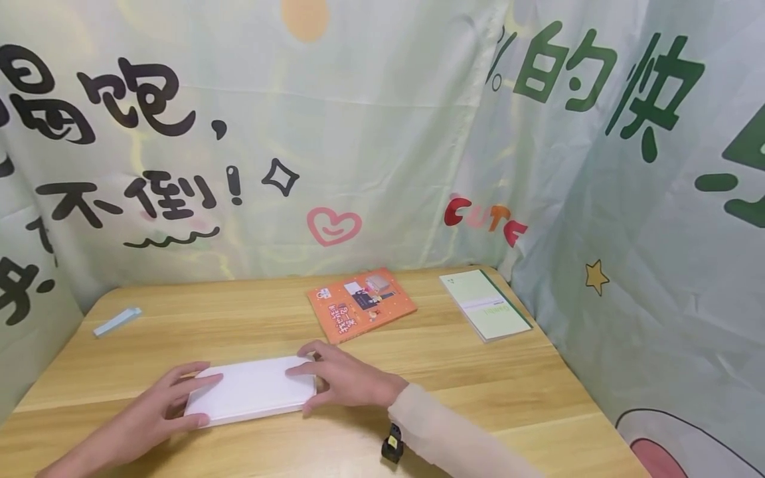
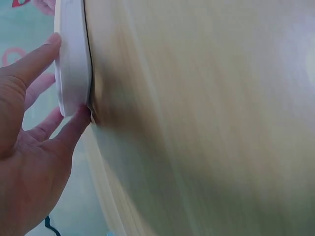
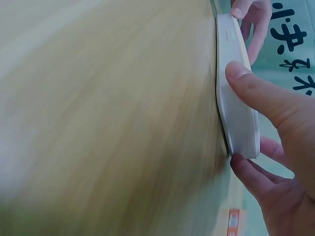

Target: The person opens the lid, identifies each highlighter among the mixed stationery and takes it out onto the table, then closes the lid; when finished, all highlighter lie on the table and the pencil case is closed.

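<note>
A flat white box (image 1: 251, 392) lies at the front of the wooden table, its long side running left to right. My left hand (image 1: 146, 408) grips its left end, thumb at the near edge and fingers over the top and far side. At the other end, my right hand (image 1: 346, 378) holds it in the same way. The left wrist view shows the box's plain white side (image 2: 74, 59) between thumb and fingers. In the right wrist view, a faint raised mark sits near one end of the box (image 3: 241, 118). Its underside is hidden.
Behind the box lies an orange illustrated book (image 1: 361, 302). A pale green notebook (image 1: 487, 305) is at the back right, and a small light-blue strip (image 1: 117, 322) at the back left. Printed curtains (image 1: 382, 146) hang round the table (image 1: 514, 398).
</note>
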`<state>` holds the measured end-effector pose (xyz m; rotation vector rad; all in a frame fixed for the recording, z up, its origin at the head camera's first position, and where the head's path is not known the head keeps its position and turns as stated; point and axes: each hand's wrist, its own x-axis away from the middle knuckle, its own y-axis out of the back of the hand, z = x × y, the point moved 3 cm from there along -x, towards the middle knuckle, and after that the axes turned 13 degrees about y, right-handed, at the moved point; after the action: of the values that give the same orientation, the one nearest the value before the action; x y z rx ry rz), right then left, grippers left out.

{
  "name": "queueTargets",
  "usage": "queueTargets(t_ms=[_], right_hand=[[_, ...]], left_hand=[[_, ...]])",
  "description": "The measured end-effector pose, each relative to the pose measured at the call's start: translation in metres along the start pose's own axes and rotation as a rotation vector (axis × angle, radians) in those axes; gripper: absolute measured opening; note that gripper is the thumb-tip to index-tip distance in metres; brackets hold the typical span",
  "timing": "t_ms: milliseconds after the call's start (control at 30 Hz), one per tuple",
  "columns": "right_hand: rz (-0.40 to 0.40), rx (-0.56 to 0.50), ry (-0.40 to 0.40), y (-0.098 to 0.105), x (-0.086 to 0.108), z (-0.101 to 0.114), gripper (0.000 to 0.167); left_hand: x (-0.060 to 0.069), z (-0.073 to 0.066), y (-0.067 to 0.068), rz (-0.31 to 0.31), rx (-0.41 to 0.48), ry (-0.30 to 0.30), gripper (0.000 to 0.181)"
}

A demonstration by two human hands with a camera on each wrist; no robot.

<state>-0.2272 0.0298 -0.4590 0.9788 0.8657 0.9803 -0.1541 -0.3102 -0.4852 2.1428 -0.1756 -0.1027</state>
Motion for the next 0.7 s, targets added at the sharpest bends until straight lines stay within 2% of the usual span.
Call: queueTargets(t_ms=[167, 300, 533, 700], right_hand=[[-0.013, -0.024, -0.002, 0.006, 0.022, -0.005, 0.070], [-0.019, -0.065, -0.035, 0.009, 0.040, -0.012, 0.070], [-0.027, -0.123, -0.123, 0.016, 0.067, -0.028, 0.072], [-0.032, -0.145, -0.150, 0.022, 0.081, -0.031, 0.070]], left_hand=[[-0.004, -0.020, -0.009, 0.021, -0.025, -0.024, 0.066], [-0.011, -0.037, -0.017, 0.037, -0.032, -0.044, 0.068], [-0.028, -0.065, -0.028, 0.113, -0.001, -0.001, 0.072], [-0.034, -0.077, -0.033, 0.141, 0.024, 0.010, 0.071]])
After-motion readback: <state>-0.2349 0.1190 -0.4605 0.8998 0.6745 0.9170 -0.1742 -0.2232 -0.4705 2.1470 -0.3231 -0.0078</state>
